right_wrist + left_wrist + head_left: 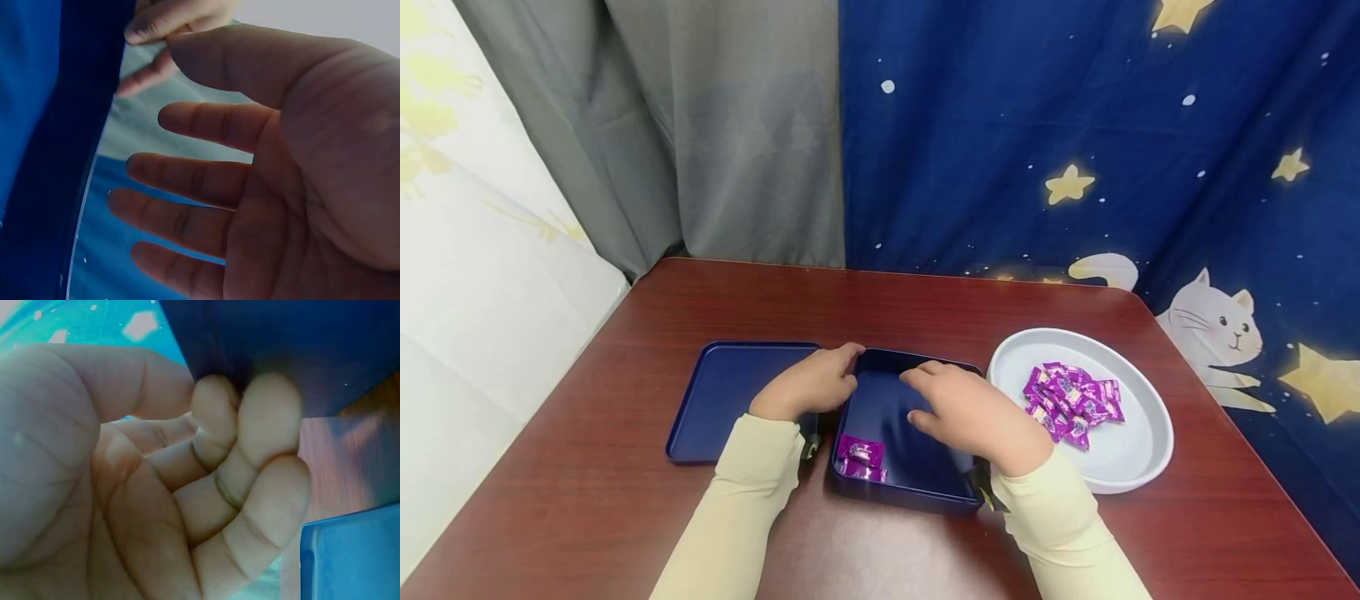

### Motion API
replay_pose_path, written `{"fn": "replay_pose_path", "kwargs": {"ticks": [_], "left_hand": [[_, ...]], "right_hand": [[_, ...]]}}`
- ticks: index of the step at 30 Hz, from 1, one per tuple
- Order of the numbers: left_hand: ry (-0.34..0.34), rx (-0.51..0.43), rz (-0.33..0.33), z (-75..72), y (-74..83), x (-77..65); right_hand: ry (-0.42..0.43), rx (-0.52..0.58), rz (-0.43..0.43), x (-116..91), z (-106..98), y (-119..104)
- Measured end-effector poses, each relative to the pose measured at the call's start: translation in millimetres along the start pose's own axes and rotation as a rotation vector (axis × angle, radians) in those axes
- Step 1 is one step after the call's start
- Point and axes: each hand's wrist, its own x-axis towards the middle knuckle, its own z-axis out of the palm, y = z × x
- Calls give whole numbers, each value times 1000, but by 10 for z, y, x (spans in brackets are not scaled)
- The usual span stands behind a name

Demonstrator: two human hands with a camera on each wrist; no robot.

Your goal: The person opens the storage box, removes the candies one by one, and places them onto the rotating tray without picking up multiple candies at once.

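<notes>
A dark blue rectangular box [917,425] sits in the middle of the table, its top uncovered. My left hand [812,383] pinches the box's left side near the far corner, and in the left wrist view its curled fingers [269,419] meet the box wall [287,344]. Over the right part of the box hovers my right hand [973,412], with nothing held; the right wrist view shows its fingers [187,178] spread and fairly straight, apart from the box. Two purple-wrapped candies [861,454] lie inside the box's near left corner.
A flat dark blue lid [730,408] lies left of the box. To the right stands a round white tray [1138,446] bearing a pile of purple-wrapped candies [1071,400]. Behind the reddish-brown table [587,467] hang grey and star-patterned blue curtains [970,167].
</notes>
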Motion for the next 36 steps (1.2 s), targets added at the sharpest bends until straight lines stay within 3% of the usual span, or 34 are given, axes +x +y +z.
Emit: {"fn": "replay_pose_path", "kwargs": {"ticks": [9, 20, 25, 36], "left_hand": [[-4, -4, -18, -22, -7, 2], [2, -28, -21, 0, -22, 7], [3, -34, -13, 9, -27, 17], [-13, -53, -16, -6, -39, 0]], "right_hand": [[-72, -14, -36, 175, 161, -27], [-260, -59, -112, 426, 418, -53], [-278, -92, -129, 517, 469, -66], [-323, -26, -237, 694, 536, -121]]}}
